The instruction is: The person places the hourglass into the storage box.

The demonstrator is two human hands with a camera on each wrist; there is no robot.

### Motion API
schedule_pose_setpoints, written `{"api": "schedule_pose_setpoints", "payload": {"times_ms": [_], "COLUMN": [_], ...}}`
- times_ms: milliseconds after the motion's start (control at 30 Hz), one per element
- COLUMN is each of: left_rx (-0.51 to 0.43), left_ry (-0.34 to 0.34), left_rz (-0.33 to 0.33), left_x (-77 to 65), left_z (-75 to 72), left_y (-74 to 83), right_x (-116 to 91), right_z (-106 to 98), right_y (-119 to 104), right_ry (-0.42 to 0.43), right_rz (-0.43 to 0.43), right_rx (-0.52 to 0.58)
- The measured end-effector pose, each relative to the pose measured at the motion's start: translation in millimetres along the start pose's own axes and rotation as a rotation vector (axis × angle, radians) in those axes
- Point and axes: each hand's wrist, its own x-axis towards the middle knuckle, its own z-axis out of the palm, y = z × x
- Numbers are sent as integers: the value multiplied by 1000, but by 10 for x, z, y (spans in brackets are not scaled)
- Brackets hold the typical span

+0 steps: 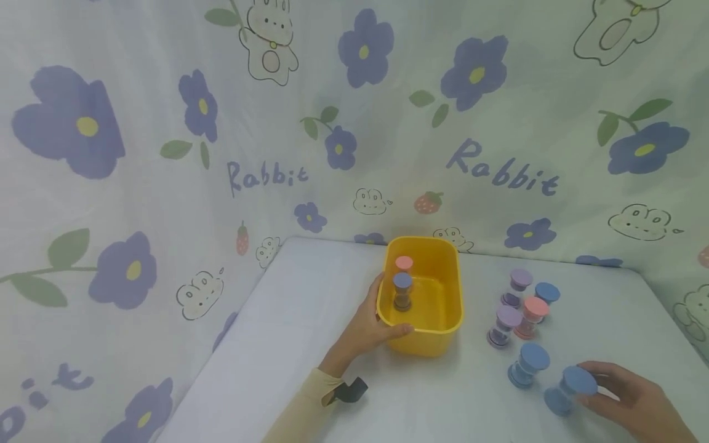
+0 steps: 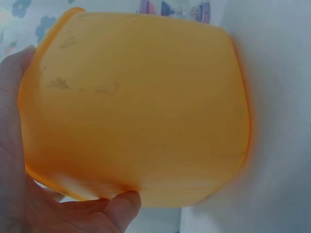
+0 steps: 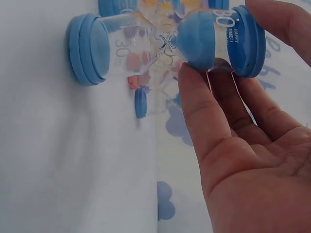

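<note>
My left hand [image 1: 368, 326] grips the near left corner of a yellow plastic bin [image 1: 423, 344], with the thumb along the front rim. The left wrist view shows fingers against the wall of the bin [image 2: 136, 107]. Inside the bin, at its left side, stand a purple-blue-capped hourglass [image 1: 402, 292] and a pink-capped hourglass [image 1: 404, 263]. At the lower right, my right hand [image 1: 631, 394] holds a blue hourglass [image 1: 570, 389] by its upper part, thumb and fingers around it. Blue sand [image 3: 197, 41] sits in its upper bulb, in the right wrist view.
Another blue hourglass [image 1: 528, 365] stands just left of the held one. Behind it are two purple hourglasses [image 1: 504, 326], a pink hourglass [image 1: 532, 317] and one more blue hourglass [image 1: 547, 293]. A patterned cloth [image 1: 388, 135] hangs behind the white table [image 1: 266, 332].
</note>
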Motion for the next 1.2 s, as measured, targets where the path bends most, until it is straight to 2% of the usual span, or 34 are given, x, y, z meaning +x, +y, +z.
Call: {"api": "schedule_pose_setpoints", "payload": {"times_ms": [133,333,500,833,967,1133,1200], "left_rx": [0,-1,-2,15,10,0,-5], "left_ry": [-3,-6,-11,-3,-4,-1,0], "left_rz": [-8,7,2,18,13,14,17], "left_x": [-6,3,8,10,4,3,5], "left_z": [-3,-10,0,-4,-7,-1,1], "left_y": [20,10,1,17,14,-5,-16], "right_x": [-9,25,32,69,73,84,89], "right_z": [-52,-126,-162,-305,-360,-421,-433], "right_y": [17,-44,-79,-202,-297,-449,-505], "right_ry": [94,147,205,225,229,244,252], "right_rz": [-53,-50,-100,-119,-146,-100,-107], "right_rx": [24,23,14,-13,20,13,11]}}
